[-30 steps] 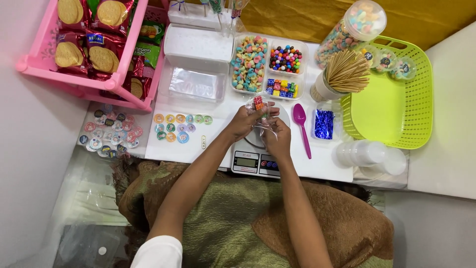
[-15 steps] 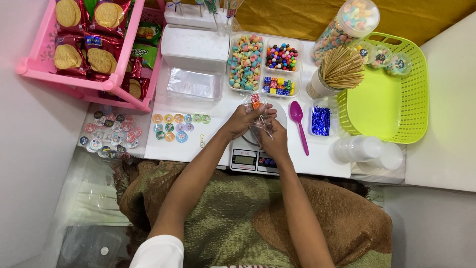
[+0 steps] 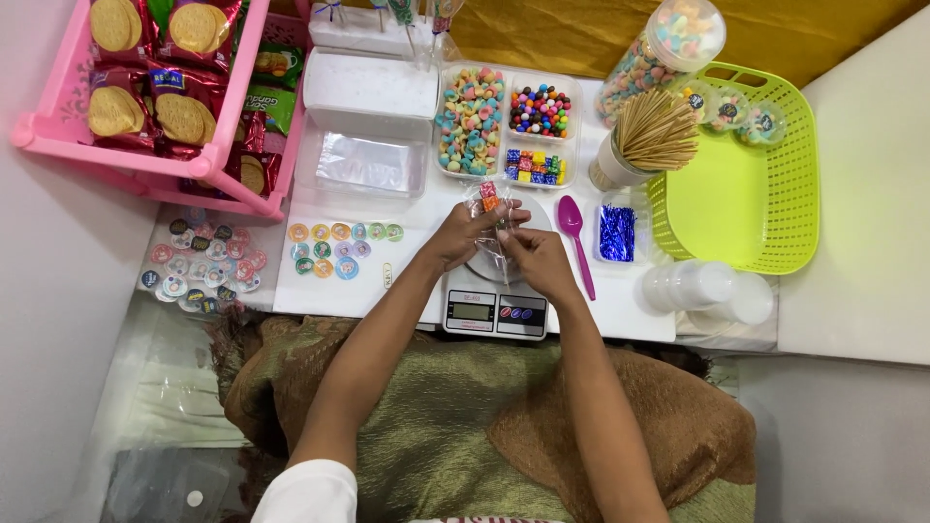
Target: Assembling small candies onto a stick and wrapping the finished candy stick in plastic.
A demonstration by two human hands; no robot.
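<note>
Both hands meet over a small digital kitchen scale [image 3: 495, 312] on a white table. My left hand [image 3: 463, 232] pinches a small clear plastic bag of coloured candies [image 3: 489, 205] near its top. My right hand [image 3: 535, 258] grips the same bag lower down, where the plastic is gathered. The bag hangs just above the scale's round pan. A purple plastic spoon [image 3: 576, 238] lies right of the scale.
Behind the hands are a divided tray of coloured sweets [image 3: 508, 121], a cup of wooden skewers [image 3: 647, 136], a candy jar [image 3: 663, 48], a lime basket [image 3: 741, 179] and blue twist ties [image 3: 616, 232]. Round stickers [image 3: 341, 248], a pink snack rack [image 3: 165, 92] and clear bags [image 3: 368, 163] are left.
The hands stay at the bag over the scale, with only small finger movements on the plastic. The view shifted slightly.
</note>
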